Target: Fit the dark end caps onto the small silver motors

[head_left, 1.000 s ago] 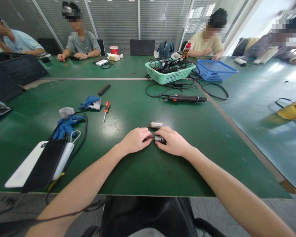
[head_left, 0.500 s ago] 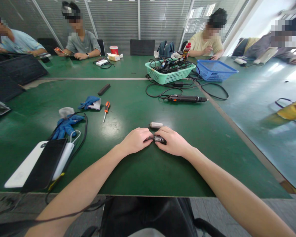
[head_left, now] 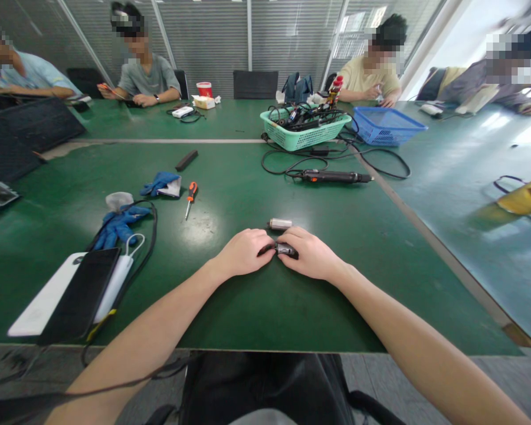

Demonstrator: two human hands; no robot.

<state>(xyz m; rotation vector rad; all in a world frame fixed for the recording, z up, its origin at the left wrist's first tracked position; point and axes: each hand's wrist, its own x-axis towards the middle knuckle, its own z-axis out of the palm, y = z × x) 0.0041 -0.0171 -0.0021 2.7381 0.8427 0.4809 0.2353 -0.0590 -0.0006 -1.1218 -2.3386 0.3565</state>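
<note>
Low over the near part of the green table (head_left: 230, 206), my two hands meet almost fingertip to fingertip. My left hand (head_left: 244, 252) is closed on a small dark part (head_left: 265, 249), mostly covered by the fingers. Between the thumb and fingers of my right hand (head_left: 312, 255) sits a short silver-and-black cylindrical part (head_left: 285, 250). The two parts meet end to end; whether they are joined I cannot tell. Just behind my right fingers lies a silver metal cylinder (head_left: 280, 224), resting on its side.
An orange-handled screwdriver (head_left: 191, 198), blue gloves (head_left: 117, 227) and a black phone (head_left: 82, 292) lie to the left. A corded black electric screwdriver (head_left: 336, 176) lies beyond my hands. Behind it stand a green basket (head_left: 301, 139) of tools and a blue basket (head_left: 387, 133). Several people sit around.
My left fingers have shifted slightly, and more of the dark part shows between them. My right hand looks the same. Across the table, the yellow-shirted person's hands have moved a little.
</note>
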